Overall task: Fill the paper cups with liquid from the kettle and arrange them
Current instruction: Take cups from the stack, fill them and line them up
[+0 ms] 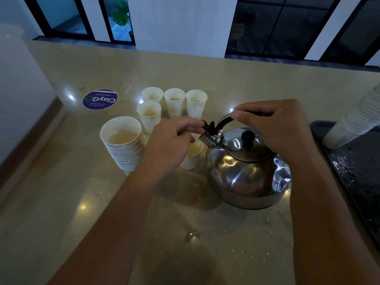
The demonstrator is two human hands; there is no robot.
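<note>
From the head view, your right hand is curled round the black handle of the steel kettle, which sits on the counter with its spout turned left toward the cups. Your left hand pinches the black spout cap, most likely to work the cap while the other hand steadies the body. A paper cup with pale liquid stands just under the spout, partly hidden behind your left hand; it looks placed there so the pour has the shortest drop.

Beyond it, three filled cups stand in a row, nearly touching, with a fourth cup just in front of the leftmost, so a second row seems begun. The tall cup stack stands to the left, its top cup also holding liquid, near the fourth cup.

For room: the counter between you and the kettle is bare but spotted with wet, so slide cups with care. To the right a dark tray edges close to the kettle, with another cup stack leaning over it; swing the kettle left, not right. A round blue sticker lies well left of the rows
</note>
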